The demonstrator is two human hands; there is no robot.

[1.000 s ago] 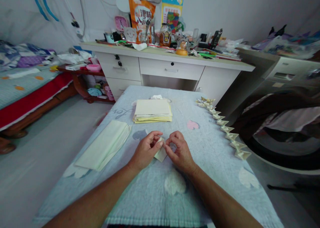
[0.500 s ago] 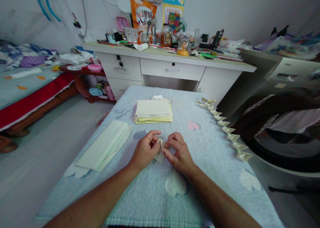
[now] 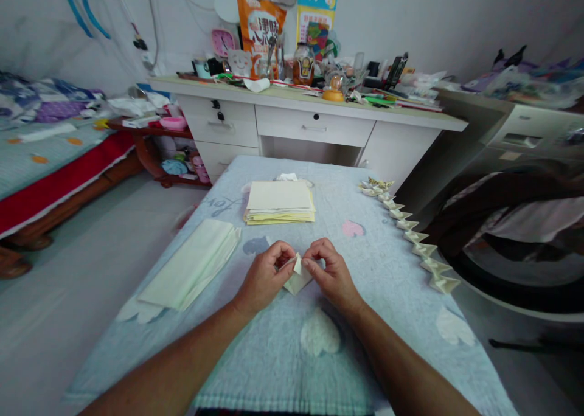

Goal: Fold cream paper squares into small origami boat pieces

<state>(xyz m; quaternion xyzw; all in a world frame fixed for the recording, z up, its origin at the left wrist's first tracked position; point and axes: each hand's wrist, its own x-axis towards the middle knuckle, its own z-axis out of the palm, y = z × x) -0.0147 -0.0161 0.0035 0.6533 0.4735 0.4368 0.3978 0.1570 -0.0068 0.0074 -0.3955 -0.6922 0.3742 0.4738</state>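
A small cream piece of folded paper is pinched between both hands over the cloth-covered table. My left hand grips its left side with thumb and fingers closed. On its right side, my right hand holds it in the same kind of pinch. The paper comes to a point at the bottom, and a small flap stands up at its top. Fingers hide part of both edges. Beyond the hands lies a stack of cream and yellow paper sheets. To the left rests a larger folded pale sheet.
A row of several folded paper pieces runs along the table's right side. Behind stands a white desk crowded with jars, a snack bag and small items. A front-loading washing machine is at right, a bed at left.
The folded paper now shows wider between the hands, with its lower point and upper flap visible. My hands have moved slightly apart, the right one a little to the right.
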